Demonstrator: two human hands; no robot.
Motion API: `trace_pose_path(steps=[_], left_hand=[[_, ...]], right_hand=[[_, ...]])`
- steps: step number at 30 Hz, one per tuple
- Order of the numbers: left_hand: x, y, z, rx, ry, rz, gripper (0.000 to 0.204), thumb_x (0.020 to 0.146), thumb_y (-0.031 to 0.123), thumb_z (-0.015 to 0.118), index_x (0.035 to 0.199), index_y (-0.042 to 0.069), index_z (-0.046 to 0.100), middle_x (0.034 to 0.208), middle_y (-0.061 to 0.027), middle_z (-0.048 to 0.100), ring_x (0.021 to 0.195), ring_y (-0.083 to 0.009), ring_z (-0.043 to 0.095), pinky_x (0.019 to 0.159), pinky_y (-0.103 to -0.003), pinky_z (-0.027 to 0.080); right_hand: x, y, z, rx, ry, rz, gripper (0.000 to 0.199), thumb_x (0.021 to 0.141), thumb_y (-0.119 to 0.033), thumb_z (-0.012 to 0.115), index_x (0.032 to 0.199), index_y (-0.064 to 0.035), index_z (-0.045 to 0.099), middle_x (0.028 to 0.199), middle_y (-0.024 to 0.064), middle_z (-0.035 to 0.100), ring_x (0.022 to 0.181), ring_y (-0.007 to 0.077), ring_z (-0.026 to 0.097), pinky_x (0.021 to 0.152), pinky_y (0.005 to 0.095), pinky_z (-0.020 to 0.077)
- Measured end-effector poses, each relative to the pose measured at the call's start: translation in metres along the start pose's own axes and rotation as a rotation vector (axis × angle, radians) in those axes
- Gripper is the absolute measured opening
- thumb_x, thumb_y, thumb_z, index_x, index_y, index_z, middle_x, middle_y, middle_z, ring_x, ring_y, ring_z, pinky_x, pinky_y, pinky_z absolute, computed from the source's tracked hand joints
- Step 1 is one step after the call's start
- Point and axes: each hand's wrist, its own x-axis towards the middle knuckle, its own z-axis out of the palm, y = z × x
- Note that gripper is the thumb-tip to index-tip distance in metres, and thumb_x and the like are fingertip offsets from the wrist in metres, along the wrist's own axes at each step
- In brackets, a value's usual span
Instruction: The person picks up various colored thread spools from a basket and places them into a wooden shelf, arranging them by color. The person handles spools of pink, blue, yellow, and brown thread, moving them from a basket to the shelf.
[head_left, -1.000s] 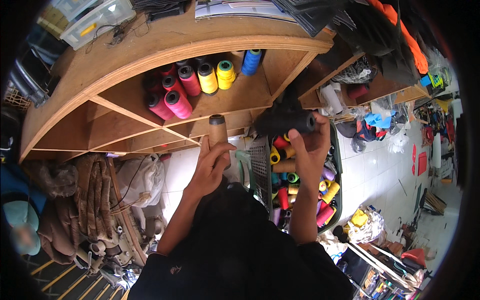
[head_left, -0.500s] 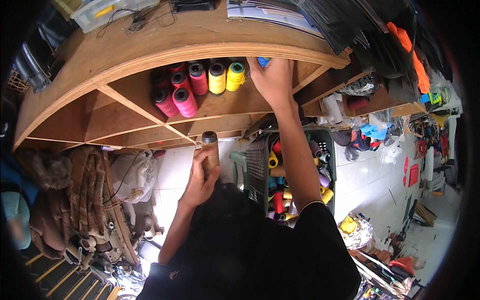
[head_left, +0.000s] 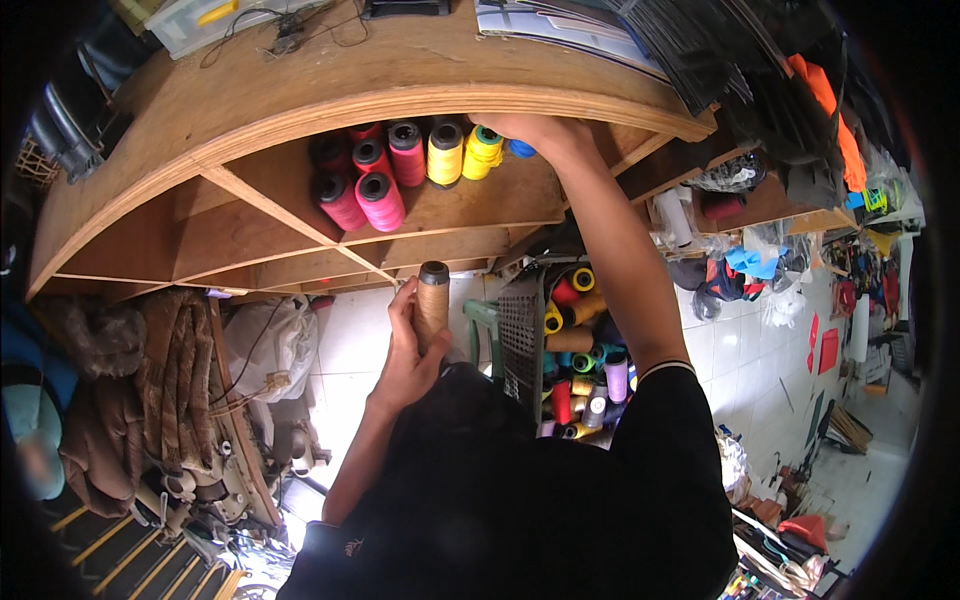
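Observation:
My left hand (head_left: 408, 352) is closed around a tan spool of thread (head_left: 433, 303), held upright below the shelf's front edge. Up in a compartment of the wooden shelf (head_left: 300, 118), my right hand (head_left: 545, 132) reaches in above a blue spool (head_left: 521, 149), which shows only in part. Its fingers pass behind the front board, beside the rightmost yellow spool (head_left: 483, 158), and their grip is hidden. Left of that stand another yellow spool (head_left: 445, 157), a pink spool (head_left: 380, 204), and several more pink and dark red ones.
Below my right arm, a dark plastic basket (head_left: 521, 345) holds many coloured spools, with a green stool (head_left: 484, 325) beside it. Papers and dark folders (head_left: 665, 50) lie on the shelf top. A white plastic bag (head_left: 265, 345) and brown fabric (head_left: 180, 385) are at the left.
My right hand has moved deeper into the compartment and leftward against the spools, its fingers now behind the front board. The left hand still holds the tan spool, slightly further right.

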Motion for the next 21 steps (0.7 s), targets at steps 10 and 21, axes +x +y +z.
trace_pose_path(steps=[10, 21], left_hand=[[0.011, -0.001, 0.008, 0.094, 0.04, 0.06, 0.068, 0.087, -0.004, 0.06, 0.144, 0.0, 0.024, 0.137, -0.0192, 0.038, 0.125, -0.0286, 0.045, 0.107, -0.041, 0.034], [0.07, 0.003, 0.022, 0.128, 0.16, 0.129, 0.056, 0.082, 0.003, 0.073, 0.129, 0.001, 0.041, 0.117, -0.0152, 0.055, 0.111, -0.0257, 0.056, 0.094, -0.037, 0.045]], right_hand=[[-0.002, 0.007, -0.002, 0.044, 0.027, -0.023, 0.062, 0.08, -0.042, 0.072, 0.133, -0.0151, 0.055, 0.137, 0.014, 0.054, 0.128, 0.0337, 0.046, 0.108, 0.0398, 0.0371], [-0.103, -0.009, 0.003, 0.647, 0.26, 0.25, 0.028, 0.083, -0.008, 0.07, 0.108, -0.0002, 0.062, 0.105, 0.0149, 0.069, 0.083, 0.0266, 0.069, 0.074, 0.0358, 0.0555]])
